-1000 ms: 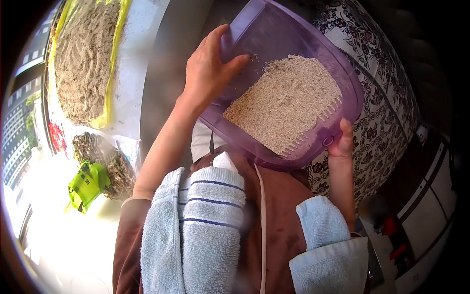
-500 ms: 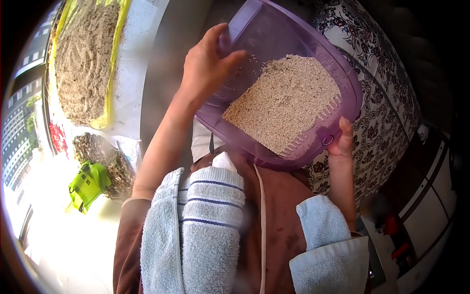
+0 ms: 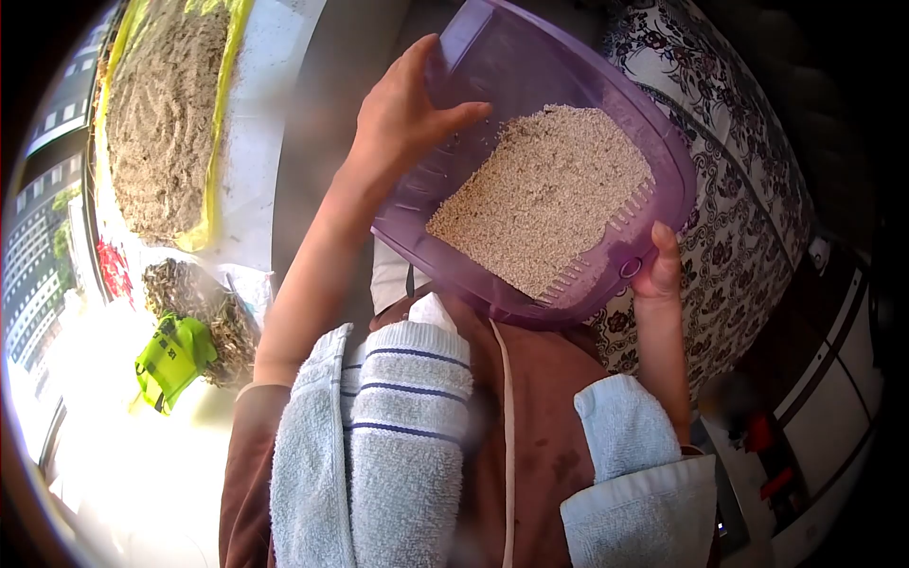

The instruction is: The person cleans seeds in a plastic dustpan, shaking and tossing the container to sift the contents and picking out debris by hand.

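A purple plastic litter box (image 3: 544,45) is tilted in front of my body, with a heap of pale granular litter (image 3: 544,194) lying across its lower part. My left hand (image 3: 402,109) is at its upper left side, thumb reaching over the inside and fingers along the wall. On the lower right rim, next to a round hole and a row of slots, my right hand (image 3: 661,270) grips the box with the thumb up; its other fingers are mostly hidden. Blue-grey towel cloths (image 3: 407,473) hang on my brown apron (image 3: 535,407).
Left, sandy material (image 3: 161,123) lies spread on a yellow sheet beside a window. Below it are a bag of dry brown matter (image 3: 227,331) and a bright green bag (image 3: 175,355). A flower-patterned cloth cover (image 3: 729,246) stands close on the right.
The litter box has shifted slightly left, and both hands keep their places on it. My left thumb now points a little further inward. The litter heap looks the same.
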`<state>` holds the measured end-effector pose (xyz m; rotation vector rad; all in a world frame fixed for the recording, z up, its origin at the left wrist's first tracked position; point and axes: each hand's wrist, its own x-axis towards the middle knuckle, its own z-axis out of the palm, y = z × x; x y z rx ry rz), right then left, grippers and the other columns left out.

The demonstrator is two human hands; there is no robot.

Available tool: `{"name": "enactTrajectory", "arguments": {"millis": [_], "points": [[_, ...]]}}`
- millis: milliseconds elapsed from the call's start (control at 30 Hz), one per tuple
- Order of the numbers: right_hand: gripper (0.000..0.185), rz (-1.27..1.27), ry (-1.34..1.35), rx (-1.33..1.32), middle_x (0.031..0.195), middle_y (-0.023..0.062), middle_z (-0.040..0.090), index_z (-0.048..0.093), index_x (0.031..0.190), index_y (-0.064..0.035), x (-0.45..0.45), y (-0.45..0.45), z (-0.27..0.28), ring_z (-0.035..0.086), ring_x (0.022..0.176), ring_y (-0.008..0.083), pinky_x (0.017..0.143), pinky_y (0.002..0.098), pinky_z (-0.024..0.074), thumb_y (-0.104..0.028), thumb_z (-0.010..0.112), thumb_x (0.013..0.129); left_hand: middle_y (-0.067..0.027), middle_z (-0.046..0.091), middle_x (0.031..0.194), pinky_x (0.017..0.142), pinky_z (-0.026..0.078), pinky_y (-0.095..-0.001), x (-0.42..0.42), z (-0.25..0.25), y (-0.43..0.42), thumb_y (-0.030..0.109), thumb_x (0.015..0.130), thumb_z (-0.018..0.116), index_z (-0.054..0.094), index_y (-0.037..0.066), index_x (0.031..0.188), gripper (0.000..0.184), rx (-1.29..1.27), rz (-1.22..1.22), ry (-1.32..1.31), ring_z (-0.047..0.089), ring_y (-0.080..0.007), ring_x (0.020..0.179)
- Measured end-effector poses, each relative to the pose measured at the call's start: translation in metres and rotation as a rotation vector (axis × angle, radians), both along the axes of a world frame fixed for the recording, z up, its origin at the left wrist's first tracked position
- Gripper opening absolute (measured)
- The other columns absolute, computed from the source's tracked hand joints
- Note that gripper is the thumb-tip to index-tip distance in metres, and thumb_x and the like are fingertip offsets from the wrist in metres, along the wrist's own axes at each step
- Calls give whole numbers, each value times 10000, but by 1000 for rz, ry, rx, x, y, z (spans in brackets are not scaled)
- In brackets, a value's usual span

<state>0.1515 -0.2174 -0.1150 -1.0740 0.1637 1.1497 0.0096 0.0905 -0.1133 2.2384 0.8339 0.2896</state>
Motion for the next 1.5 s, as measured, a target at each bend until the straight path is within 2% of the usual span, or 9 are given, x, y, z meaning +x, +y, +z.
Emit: {"name": "enactTrajectory", "arguments": {"millis": [300, 433, 667, 767, 967, 1100, 1300, 1400, 1500], "points": [[762, 6, -8, -9, 1297, 120, 527, 393, 1375, -26, 2, 5, 4, 539, 1175, 269, 1006, 404, 461, -304, 731, 751, -138, 645, 1104, 732, 544, -310, 0, -8, 25, 281, 841, 706, 480, 86, 1338, 581, -41, 143, 124, 677, -215, 925], [783, 28, -4, -2, 1328, 122, 504, 373, 1391, -24, 3, -1, -3, 509, 1212, 269, 1035, 408, 429, -304, 730, 751, -149, 530, 1295, 943, 461, -394, 4, -5, 13, 327, 775, 765, 478, 133, 1345, 667, 566, -18, -163, 544, -314, 1160], [795, 41, -36, 16, 1334, 114, 495, 369, 1395, -31, 2, 7, -2, 496, 1223, 270, 1058, 407, 402, -320, 728, 748, -264, 407, 1352, 977, 406, -463, 22, -1, -17, 383, 609, 845, 389, 111, 1370, 929, 284, -79, -62, 441, -425, 1221], [793, 18, -35, 10, 1320, 113, 502, 371, 1392, -32, 1, 8, -2, 505, 1210, 269, 1028, 403, 436, -320, 730, 745, -200, 510, 1271, 914, 479, -402, 25, 0, -16, 335, 690, 812, 448, 106, 1357, 794, 340, -61, -94, 556, -366, 1105], [783, -4, 16, -16, 1279, 117, 519, 386, 1372, -31, 2, 4, 0, 554, 1141, 263, 837, 358, 568, -320, 742, 738, -117, 663, 1050, 788, 527, -290, 18, -11, 20, 216, 916, 633, 537, 69, 1293, 417, -402, 106, -233, 648, -174, 855], [782, -71, -17, -46, 1258, 120, 532, 397, 1365, -35, -2, 8, 4, 573, 1112, 270, 816, 358, 580, -330, 751, 733, -82, 657, 1102, 908, 463, -281, -6, -3, 44, 338, 966, 543, 550, -1, 1272, 457, -923, 357, -220, 600, -132, 1011], [748, -25, -6, -6, 1209, 122, 572, 445, 1328, -23, 2, 13, -2, 585, 1100, 271, 892, 390, 550, -336, 760, 725, -174, 648, 1111, 877, 495, -330, 4, -4, 16, 378, 784, 752, 477, -29, 1318, 725, -471, 77, -35, 634, -226, 1023], [726, -30, 5, -14, 1189, 119, 586, 462, 1315, -24, 5, 6, -6, 590, 1094, 269, 918, 394, 535, -323, 760, 725, -183, 654, 1064, 812, 510, -329, 20, 11, 6, 362, 746, 778, 467, -28, 1321, 761, -117, 24, 71, 656, -233, 937], [714, -45, -1, -4, 1177, 118, 591, 470, 1307, -26, 4, 11, -2, 594, 1082, 265, 926, 392, 529, -315, 762, 723, -181, 658, 1022, 757, 517, -346, 19, 0, 10, 332, 791, 733, 485, -41, 1291, 671, -109, 18, -26, 664, -241, 845]]}}
